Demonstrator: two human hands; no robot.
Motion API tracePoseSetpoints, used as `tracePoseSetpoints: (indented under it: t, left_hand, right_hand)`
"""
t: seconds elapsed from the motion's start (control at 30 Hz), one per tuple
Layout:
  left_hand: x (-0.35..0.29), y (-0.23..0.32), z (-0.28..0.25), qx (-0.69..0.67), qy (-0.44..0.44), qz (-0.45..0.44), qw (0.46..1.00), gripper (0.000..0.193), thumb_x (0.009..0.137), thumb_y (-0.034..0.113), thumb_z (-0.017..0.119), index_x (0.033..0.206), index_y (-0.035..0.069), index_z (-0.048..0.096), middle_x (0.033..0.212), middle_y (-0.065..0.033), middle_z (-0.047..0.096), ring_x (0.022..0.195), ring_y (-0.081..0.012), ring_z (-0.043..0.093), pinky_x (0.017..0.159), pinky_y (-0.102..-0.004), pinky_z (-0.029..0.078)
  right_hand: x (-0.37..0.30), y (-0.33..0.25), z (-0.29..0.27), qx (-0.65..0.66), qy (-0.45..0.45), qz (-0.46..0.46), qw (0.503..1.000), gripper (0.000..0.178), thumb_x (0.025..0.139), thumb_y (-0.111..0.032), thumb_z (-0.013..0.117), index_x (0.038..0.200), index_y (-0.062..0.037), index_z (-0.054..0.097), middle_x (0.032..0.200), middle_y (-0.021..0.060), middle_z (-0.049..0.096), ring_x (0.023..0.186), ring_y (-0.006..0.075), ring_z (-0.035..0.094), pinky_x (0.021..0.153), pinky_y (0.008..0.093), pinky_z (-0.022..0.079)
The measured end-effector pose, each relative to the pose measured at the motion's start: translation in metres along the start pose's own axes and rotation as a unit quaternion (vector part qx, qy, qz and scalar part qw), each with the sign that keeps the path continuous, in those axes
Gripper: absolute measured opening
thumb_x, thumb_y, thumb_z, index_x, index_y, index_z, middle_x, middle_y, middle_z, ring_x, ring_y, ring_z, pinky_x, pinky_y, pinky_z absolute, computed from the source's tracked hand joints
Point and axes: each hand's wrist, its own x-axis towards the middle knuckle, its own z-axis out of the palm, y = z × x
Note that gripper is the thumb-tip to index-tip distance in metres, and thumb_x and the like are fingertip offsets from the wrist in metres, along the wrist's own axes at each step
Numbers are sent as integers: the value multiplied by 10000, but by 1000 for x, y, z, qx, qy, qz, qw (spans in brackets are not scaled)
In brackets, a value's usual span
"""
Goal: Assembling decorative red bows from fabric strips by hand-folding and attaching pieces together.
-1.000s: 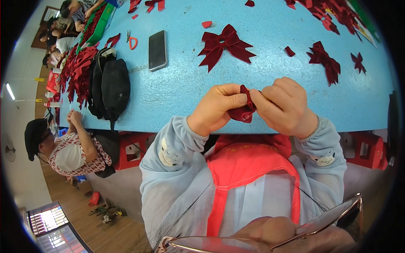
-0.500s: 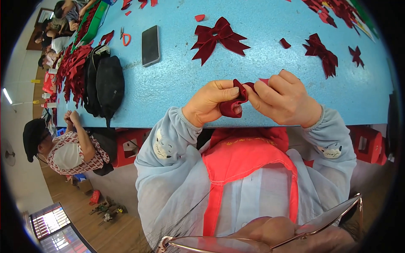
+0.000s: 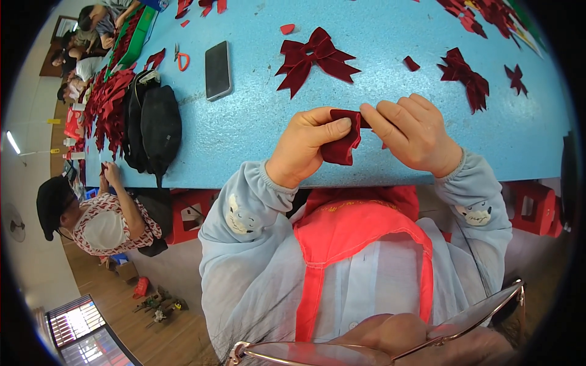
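Above the near table edge, my left hand (image 3: 307, 141) pinches a folded piece of dark red velvet ribbon (image 3: 342, 148) between thumb and fingers. Just to its right, my right hand (image 3: 415, 134) has its fingers closed on the other end of the ribbon; its fingertips partly hide that end. Beyond my hands lies a large dark red velvet bow (image 3: 316, 60) with notched tails. Farther right rest another velvet bow (image 3: 465, 79) and a small one (image 3: 516, 79).
The blue table (image 3: 256, 131) carries a black phone (image 3: 218, 70), orange-handled snips (image 3: 182, 61), a black pouch (image 3: 160, 131) and a heap of red ribbon pieces (image 3: 110, 110). A co-worker (image 3: 101, 213) sits at the left. Red stools (image 3: 189, 216) stand under the table edge.
The ribbon in my left hand was curled and bunched; now it hangs flatter, with a short strip stretched toward my right hand. My right fingers have shifted slightly.
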Motion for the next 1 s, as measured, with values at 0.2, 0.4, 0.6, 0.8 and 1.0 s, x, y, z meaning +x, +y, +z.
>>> tracePoseSetpoints:
  t: [0.2,0.4,0.6,0.8,1.0]
  left_hand:
    - [-9,0,8,-2,40,15,999,200,873,127,578,1015,-12,597,819,-64,633,673,-125,586,624,-262,492]
    - [-18,3,7,32,59,15,998,208,869,125,586,1001,-33,615,867,-71,646,749,-112,599,652,-239,485]
    - [-23,3,2,42,63,23,997,211,866,107,585,1019,-36,614,897,-83,646,784,-118,607,659,-232,497]
    - [-22,-1,9,47,70,146,986,191,851,24,573,1032,-23,616,932,-73,631,795,-125,608,680,-237,506]
    - [-21,-4,-1,226,-16,361,905,296,784,-105,588,1043,31,635,918,-62,593,784,-142,603,661,-235,509]
  right_hand:
    - [0,-9,-3,-33,21,37,999,334,636,-64,663,964,-16,624,704,45,523,510,156,458,446,283,348]
    - [9,-26,1,15,-32,103,994,239,700,-86,678,932,-53,636,576,20,441,482,169,478,430,303,353]
    - [13,-34,9,47,-22,139,989,219,718,-92,678,931,-64,640,561,17,470,473,182,485,430,309,365]
    - [23,-38,7,294,28,341,893,119,794,-92,626,900,-46,652,595,-10,531,490,67,426,450,257,351]
    - [32,-32,-10,558,-13,499,663,127,833,-136,594,855,-26,654,614,-50,510,551,5,372,466,197,298]
